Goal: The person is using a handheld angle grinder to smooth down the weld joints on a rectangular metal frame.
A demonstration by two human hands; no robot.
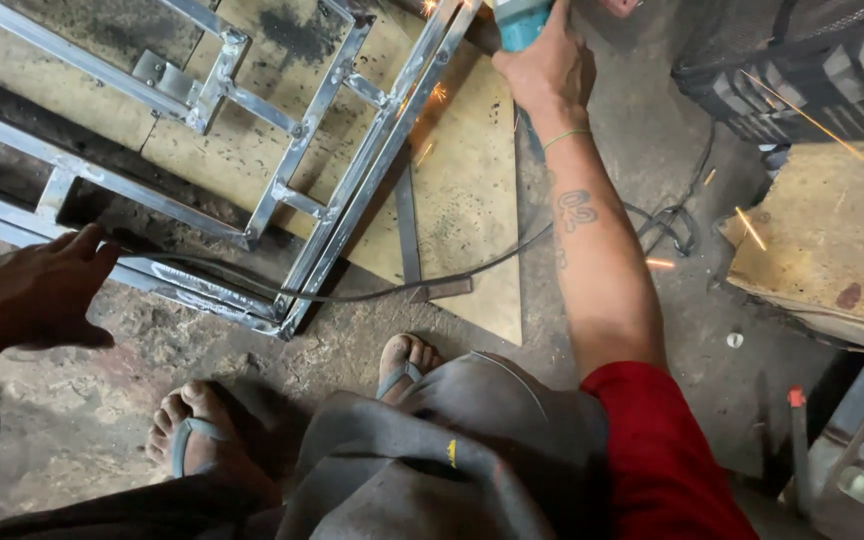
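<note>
Grinding along the far edge of the welded steel frame (332,160), I have my right hand (549,70) wrapped tight round the teal body of the angle grinder (522,22), most of which runs off the top of the view. Sparks (802,115) fly out to the right, across the dark mesh guard (802,60) and the plywood slab (832,240). My left hand (37,290) lies open and flat, fingers spread, holding nothing, its fingertips touching the near rail of the frame to steady it. The frame lies flat, partly on a plywood sheet (462,190) and partly on the concrete floor (82,420), with the grinder's cable (402,285) trailing over its corner. Joints nearer me show bright, rough weld beads, so by my reckoning the welding is done and the dressing only begun: the contact point sits at the top end, and the nearer joints look untouched. My sandalled feet (202,430) are planted just short of the frame's corner.
</note>
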